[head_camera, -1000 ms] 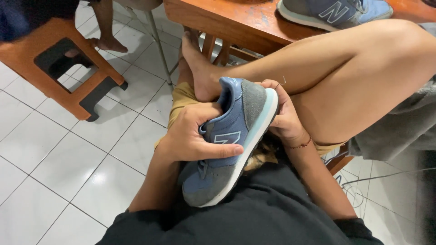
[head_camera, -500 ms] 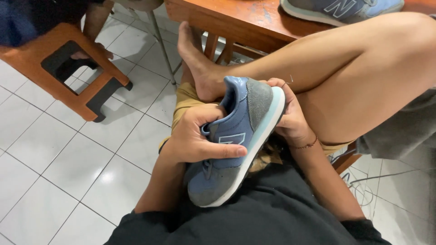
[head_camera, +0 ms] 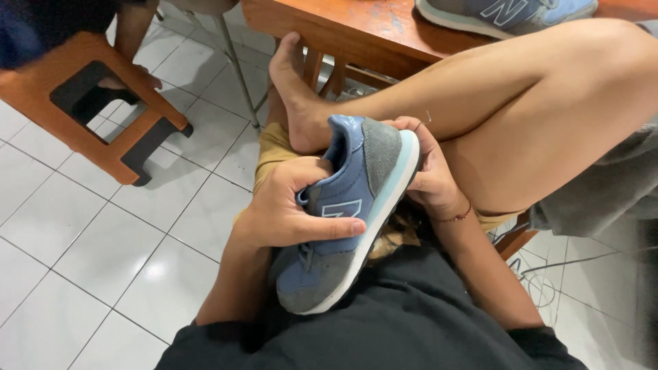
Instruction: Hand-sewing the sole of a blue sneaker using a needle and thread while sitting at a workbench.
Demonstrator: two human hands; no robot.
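A blue and grey sneaker (head_camera: 349, 219) with a pale blue sole lies across my lap, heel up by my bare foot (head_camera: 296, 96), toe toward my black shirt. My left hand (head_camera: 291, 209) grips its side, thumb over the collar and fingers along the blue upper. My right hand (head_camera: 432, 175) holds the sole and heel from the other side, a thin bracelet on its wrist. My crossed leg (head_camera: 521, 96) rests above the shoe.
A second matching sneaker (head_camera: 500, 14) sits on the wooden table (head_camera: 343, 31) ahead. An orange stool (head_camera: 103, 109) stands at left on the white tiled floor, with another person's foot (head_camera: 127, 79) behind it. Cables lie on the floor at right.
The view has shifted slightly; the shoe's heel has come a little closer to my bare foot. Both hands keep their grip on the shoe.
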